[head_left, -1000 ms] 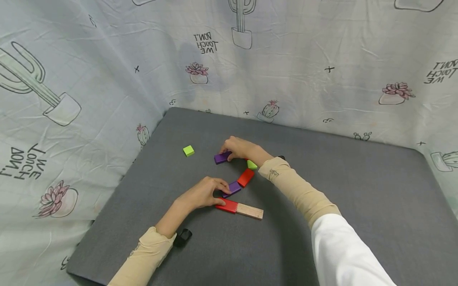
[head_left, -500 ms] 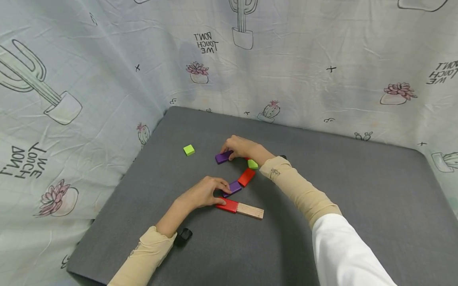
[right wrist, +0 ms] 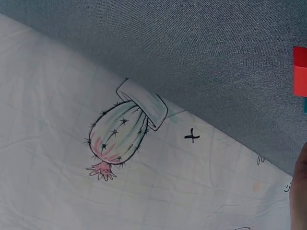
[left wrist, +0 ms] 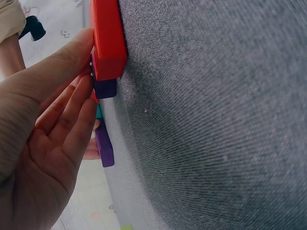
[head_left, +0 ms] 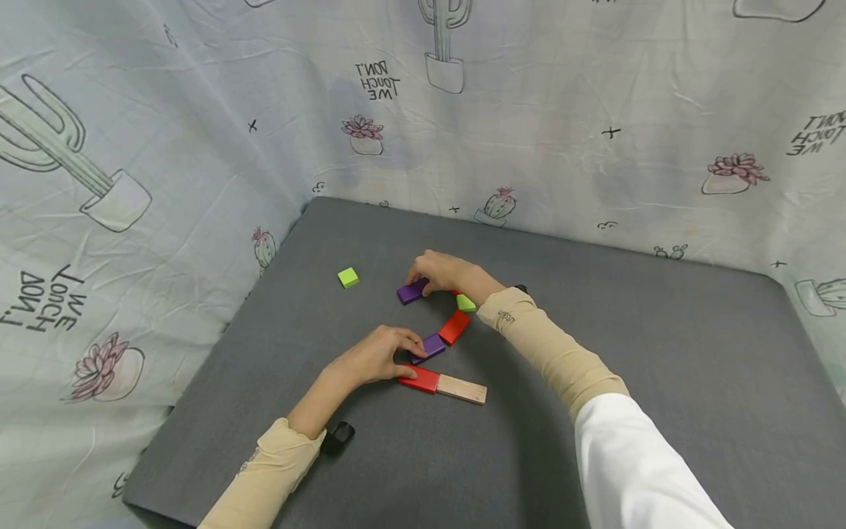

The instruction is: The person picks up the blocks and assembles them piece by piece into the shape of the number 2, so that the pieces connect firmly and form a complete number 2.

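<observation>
In the head view my left hand [head_left: 373,356] has its thumb on a red block [head_left: 426,380] and its fingertips on a purple block [head_left: 434,344]. The left wrist view shows those fingers fairly straight, right at the near red block [left wrist: 110,38] and the purple block [left wrist: 105,89] behind it. Farther back, my right hand [head_left: 446,272] pinches another purple block [head_left: 410,293] between thumb and fingers. Between the hands, a red block [head_left: 454,328] and a lime block [head_left: 465,303] continue a curved row, partly hidden by the right wrist.
A plain wooden block [head_left: 463,389] lies end to end with the near red block. One lime block [head_left: 348,277] sits apart at the left on the grey table [head_left: 628,353]. A cactus-print cloth [head_left: 548,110] hangs along the back and left edges.
</observation>
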Available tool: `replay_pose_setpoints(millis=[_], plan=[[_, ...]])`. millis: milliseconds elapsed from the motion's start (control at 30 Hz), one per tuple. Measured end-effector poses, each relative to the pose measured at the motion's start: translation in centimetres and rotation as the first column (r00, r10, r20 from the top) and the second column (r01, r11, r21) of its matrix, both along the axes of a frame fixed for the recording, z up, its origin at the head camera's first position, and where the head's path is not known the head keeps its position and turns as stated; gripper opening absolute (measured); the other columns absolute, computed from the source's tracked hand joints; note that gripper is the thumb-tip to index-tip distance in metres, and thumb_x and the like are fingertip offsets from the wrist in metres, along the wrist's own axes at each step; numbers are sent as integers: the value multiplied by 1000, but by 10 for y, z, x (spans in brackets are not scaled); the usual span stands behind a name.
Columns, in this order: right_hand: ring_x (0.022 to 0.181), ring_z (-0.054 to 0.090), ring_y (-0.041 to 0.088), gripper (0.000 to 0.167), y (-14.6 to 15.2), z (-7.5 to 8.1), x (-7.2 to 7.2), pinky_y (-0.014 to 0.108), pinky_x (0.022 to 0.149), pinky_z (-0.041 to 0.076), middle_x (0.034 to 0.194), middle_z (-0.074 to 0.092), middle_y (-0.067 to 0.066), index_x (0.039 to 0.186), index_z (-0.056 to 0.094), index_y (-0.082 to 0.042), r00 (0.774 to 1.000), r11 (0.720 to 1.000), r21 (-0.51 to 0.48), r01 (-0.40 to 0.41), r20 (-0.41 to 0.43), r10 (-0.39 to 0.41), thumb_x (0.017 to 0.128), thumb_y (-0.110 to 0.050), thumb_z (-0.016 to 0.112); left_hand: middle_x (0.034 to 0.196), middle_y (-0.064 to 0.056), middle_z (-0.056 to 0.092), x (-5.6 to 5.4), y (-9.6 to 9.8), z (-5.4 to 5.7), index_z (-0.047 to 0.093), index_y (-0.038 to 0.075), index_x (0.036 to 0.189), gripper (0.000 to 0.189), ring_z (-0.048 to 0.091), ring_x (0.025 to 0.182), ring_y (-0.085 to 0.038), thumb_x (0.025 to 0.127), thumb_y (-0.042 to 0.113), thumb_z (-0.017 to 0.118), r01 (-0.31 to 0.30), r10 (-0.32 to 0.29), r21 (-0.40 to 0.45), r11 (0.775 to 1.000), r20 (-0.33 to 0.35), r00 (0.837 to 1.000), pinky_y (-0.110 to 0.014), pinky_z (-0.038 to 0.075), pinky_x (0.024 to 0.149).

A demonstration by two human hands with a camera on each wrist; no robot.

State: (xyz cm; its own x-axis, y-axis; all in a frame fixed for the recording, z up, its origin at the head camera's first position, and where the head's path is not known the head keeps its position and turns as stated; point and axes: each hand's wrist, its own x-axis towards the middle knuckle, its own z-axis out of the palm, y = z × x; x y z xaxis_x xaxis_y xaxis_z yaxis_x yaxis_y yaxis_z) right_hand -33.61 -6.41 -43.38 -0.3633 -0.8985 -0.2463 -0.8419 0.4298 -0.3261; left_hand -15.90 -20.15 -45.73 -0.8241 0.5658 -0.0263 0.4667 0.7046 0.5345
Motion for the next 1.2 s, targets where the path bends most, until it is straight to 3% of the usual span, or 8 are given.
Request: replay_pose_setpoints(millis=[367, 500, 567, 733, 833, 900, 1033, 1200], plan=[[115, 57, 20, 44, -1, 5, 3, 33, 98, 45, 126, 62, 7, 126, 63, -7, 1000, 1000, -20, 14, -23, -14, 84, -13, 74, 112, -6, 67, 1, -2, 0, 75, 8, 103, 31, 62, 105, -21, 74, 15, 84, -14, 14, 10, 1000, 2, 1000, -39, 48, 96], [115, 58, 24, 44, -3, 5, 0, 34, 97, 47, 125, 62, 12, 125, 62, -2, 995, 982, -174, 78, 75, -66, 85, -13, 74, 112, -5, 67, 1, -3, 0, 75, 8, 103, 30, 62, 105, -21, 75, 15, 83, -23, 22, 11, 1000, 18, 1000, -39, 48, 95], [115, 59, 28, 43, -5, 6, -1, 33, 95, 48, 124, 62, 16, 124, 62, 3, 974, 939, -297, 173, 192, -119, 85, -10, 73, 111, -6, 67, 1, -4, 0, 75, 8, 103, 30, 62, 104, -21, 75, 15, 83, -20, 20, 13, 1000, 18, 1000, -38, 48, 95], [110, 61, 32, 39, -21, 2, 2, 30, 91, 50, 121, 60, 25, 121, 60, 10, 871, 763, -500, 409, 465, -162, 86, -4, 70, 109, -6, 67, 2, -6, 1, 76, 6, 102, 29, 63, 101, -21, 74, 14, 83, 4, -4, 37, 999, -11, 1000, -38, 50, 93], [108, 62, 30, 39, -35, 0, 6, 28, 90, 51, 121, 61, 24, 121, 59, 11, 851, 727, -520, 449, 496, -171, 86, -4, 70, 110, -7, 67, 2, -6, 0, 76, 6, 101, 29, 64, 101, -21, 75, 13, 83, 18, -17, 58, 998, -30, 999, -37, 50, 92], [108, 62, 28, 41, -44, -2, 10, 26, 90, 50, 121, 62, 21, 122, 59, 9, 854, 739, -505, 447, 486, -185, 86, -6, 71, 110, -7, 67, 3, -6, 0, 75, 6, 101, 28, 64, 101, -21, 75, 13, 83, 24, -22, 72, 997, -37, 999, -36, 50, 91], [115, 59, 25, 46, -64, -5, 16, 23, 93, 48, 128, 59, 15, 127, 58, 3, 886, 803, -439, 403, 409, -221, 85, -11, 72, 110, -7, 68, 4, -4, 0, 75, 5, 101, 28, 64, 101, -21, 75, 12, 82, 36, -32, 88, 995, -43, 999, -35, 51, 91], [130, 46, 25, 60, -85, -7, 28, 32, 103, 41, 143, 47, 10, 140, 49, -7, 922, 879, -320, 354, 276, -271, 86, -16, 72, 110, -7, 68, 6, -1, 0, 75, 5, 102, 29, 63, 102, -21, 75, 13, 82, 37, -34, 95, 995, -40, 999, -34, 51, 91]])
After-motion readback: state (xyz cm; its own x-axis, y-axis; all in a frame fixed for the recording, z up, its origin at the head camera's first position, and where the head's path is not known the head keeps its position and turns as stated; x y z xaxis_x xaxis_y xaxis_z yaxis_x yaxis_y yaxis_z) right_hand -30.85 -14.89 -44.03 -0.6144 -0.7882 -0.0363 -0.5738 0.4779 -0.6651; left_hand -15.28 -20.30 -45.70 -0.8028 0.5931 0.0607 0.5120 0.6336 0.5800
